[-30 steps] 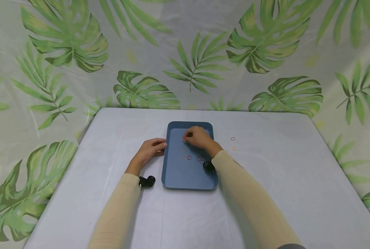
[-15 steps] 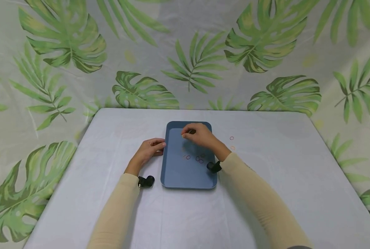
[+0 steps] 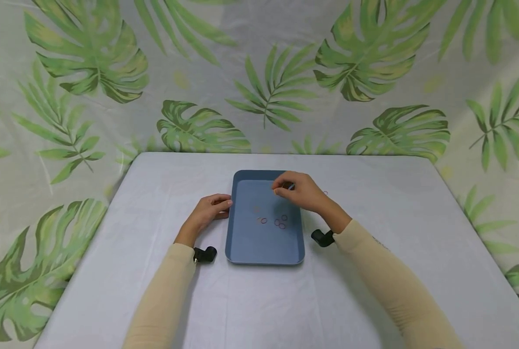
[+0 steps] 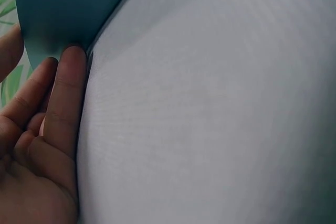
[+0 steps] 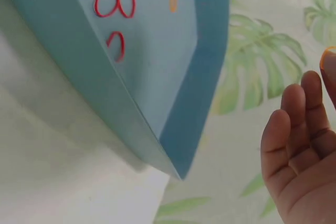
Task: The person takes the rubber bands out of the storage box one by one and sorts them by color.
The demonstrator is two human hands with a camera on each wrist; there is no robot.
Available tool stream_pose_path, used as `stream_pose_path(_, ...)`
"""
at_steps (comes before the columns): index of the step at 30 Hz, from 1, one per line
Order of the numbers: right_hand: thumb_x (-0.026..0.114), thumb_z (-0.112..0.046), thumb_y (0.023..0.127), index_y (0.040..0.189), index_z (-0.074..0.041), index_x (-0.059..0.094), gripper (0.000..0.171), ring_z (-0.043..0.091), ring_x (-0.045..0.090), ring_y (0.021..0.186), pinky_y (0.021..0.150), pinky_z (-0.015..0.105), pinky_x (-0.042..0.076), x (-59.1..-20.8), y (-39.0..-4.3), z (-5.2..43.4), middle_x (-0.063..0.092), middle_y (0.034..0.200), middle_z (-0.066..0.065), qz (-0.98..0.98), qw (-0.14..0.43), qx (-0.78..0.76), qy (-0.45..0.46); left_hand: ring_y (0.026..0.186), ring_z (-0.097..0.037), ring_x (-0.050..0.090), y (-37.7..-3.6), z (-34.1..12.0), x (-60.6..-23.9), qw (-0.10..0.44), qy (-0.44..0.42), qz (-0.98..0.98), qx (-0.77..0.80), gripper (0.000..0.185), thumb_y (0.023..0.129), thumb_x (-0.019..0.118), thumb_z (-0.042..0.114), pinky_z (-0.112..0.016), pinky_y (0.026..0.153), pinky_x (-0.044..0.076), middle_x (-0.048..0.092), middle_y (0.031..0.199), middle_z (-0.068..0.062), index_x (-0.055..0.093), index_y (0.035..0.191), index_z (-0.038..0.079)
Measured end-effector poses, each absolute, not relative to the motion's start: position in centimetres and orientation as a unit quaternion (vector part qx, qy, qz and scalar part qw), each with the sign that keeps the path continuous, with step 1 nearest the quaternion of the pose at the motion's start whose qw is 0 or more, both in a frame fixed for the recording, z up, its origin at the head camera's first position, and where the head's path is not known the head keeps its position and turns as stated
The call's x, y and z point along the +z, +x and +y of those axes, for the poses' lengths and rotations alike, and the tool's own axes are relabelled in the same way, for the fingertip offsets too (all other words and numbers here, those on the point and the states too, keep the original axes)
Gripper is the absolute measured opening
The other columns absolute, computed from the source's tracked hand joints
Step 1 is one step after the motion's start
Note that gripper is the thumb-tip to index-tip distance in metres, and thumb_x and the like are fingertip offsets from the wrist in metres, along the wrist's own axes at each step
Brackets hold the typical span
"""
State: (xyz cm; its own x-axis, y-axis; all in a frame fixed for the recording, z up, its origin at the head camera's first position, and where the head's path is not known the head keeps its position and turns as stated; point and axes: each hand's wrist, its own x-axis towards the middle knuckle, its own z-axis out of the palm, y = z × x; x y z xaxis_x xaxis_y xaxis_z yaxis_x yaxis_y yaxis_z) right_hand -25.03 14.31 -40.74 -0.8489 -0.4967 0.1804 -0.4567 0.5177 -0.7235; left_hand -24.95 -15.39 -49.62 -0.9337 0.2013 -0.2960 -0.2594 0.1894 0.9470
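A blue tray [image 3: 264, 249] lies on the table with several thin red and orange rubber bands in it, among them a red band [image 3: 282, 226]. My left hand [image 3: 208, 211] rests at the tray's left side, its fingertips touching the outer wall in the left wrist view. Above the tray's far right part, my right hand [image 3: 300, 190] pinches an orange rubber band [image 5: 324, 56], which shows at the fingertip in the right wrist view. Two red bands [image 5: 127, 2] lie side by side in that view, and another orange band [image 5: 173, 1] lies beyond them.
White cloth covers the table [image 3: 381, 203]. Right of the tray, a red band [image 3: 325, 193] shows partly behind my right hand. A leaf-patterned curtain [image 3: 277, 72] hangs behind the table's far edge.
My right hand has risen from the tray's floor and moved right with the orange rubber band, uncovering bands in the tray. The orange band on the cloth is now hidden. My left hand stays still.
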Motion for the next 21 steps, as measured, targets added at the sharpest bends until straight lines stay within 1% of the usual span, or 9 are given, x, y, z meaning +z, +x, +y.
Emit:
stream_pose_path(2,0.067,-0.013,0.095,0.105,-0.007,0.072,0.012,0.019,0.063,0.089,0.082,0.037,0.055,-40.3,-24.7,15.0,0.07,0.102,0.007,0.871,0.02,-0.407,-0.274,0.097,-0.007,0.065,-25.0,-15.4,-49.6,0.182,-0.018,0.75,0.635,0.046,0.098,0.064,0.021,-0.029,0.094,0.06,0.058,0.137,-0.021,0.055,0.138,0.0)
stream_pose_path(6,0.067,-0.013,0.095,0.105,-0.007,0.072,0.012,0.019,0.063,0.089,0.08,0.037,0.056,-39.7,-24.4,16.7,0.07,0.101,0.007,0.882,0.009,-0.384,-0.274,0.096,-0.007,0.065,-25.0,-15.2,-49.4,0.182,-0.023,0.749,0.637,0.044,0.098,0.064,0.02,-0.029,0.094,0.06,0.059,0.137,-0.02,0.057,0.137,0.001)
stream_pose_path(13,0.066,-0.011,0.095,0.104,-0.006,0.071,0.011,0.022,0.065,0.089,0.077,0.036,0.055,-39.0,-24.9,20.5,0.07,0.102,0.009,0.905,-0.01,-0.336,-0.261,0.099,-0.01,0.066,-25.1,-15.2,-49.2,0.189,-0.017,0.751,0.633,0.046,0.099,0.063,0.02,-0.032,0.096,0.059,0.056,0.14,-0.022,0.054,0.14,0.0)
stream_pose_path(17,0.065,-0.013,0.097,0.106,-0.006,0.071,0.013,0.026,0.066,0.091,0.076,0.038,0.054,-38.3,-25.3,22.7,0.07,0.105,0.011,0.915,-0.019,-0.33,-0.23,0.102,-0.011,0.066,-25.1,-15.3,-49.4,0.19,-0.018,0.753,0.63,0.047,0.099,0.063,0.022,-0.031,0.097,0.059,0.056,0.14,-0.021,0.054,0.14,0.001)
stream_pose_path(21,0.062,-0.016,0.098,0.107,-0.007,0.07,0.015,0.028,0.065,0.093,0.077,0.039,0.054,-38.8,-25.8,24.9,0.069,0.108,0.013,0.928,-0.025,-0.32,-0.189,0.105,-0.012,0.065,-24.9,-15.4,-49.4,0.19,-0.022,0.755,0.627,0.047,0.098,0.064,0.022,-0.032,0.098,0.058,0.057,0.139,-0.02,0.054,0.139,0.002)
